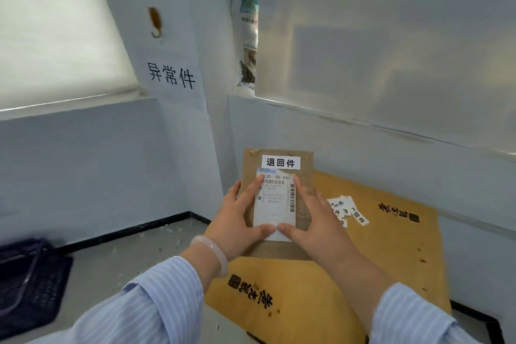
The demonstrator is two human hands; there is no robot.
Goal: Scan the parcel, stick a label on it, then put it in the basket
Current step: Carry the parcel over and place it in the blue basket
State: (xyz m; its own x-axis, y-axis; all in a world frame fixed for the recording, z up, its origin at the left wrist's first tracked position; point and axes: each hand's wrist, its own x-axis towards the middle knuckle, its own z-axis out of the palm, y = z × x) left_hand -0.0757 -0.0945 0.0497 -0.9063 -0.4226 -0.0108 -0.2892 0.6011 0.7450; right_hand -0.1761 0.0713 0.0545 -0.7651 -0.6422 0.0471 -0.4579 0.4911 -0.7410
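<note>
A flat brown parcel (304, 165) lies on a large yellow-brown cardboard box (385, 254). It carries a white shipping slip with barcodes (275, 204) and a white label with black characters (280, 162) near its far edge. My left hand (237, 220) grips the parcel's left side, thumb on the slip's near edge. My right hand (312, 220) holds the right side, thumb beside the other thumb. A dark mesh basket (30, 282) sits on the floor at the far left.
Several loose white labels (347, 209) lie on the box to the right of the parcel. Pale blue walls close the corner behind, with a paper sign (171, 75) and a hook (155, 21). Grey floor with scattered scraps lies between the box and the basket.
</note>
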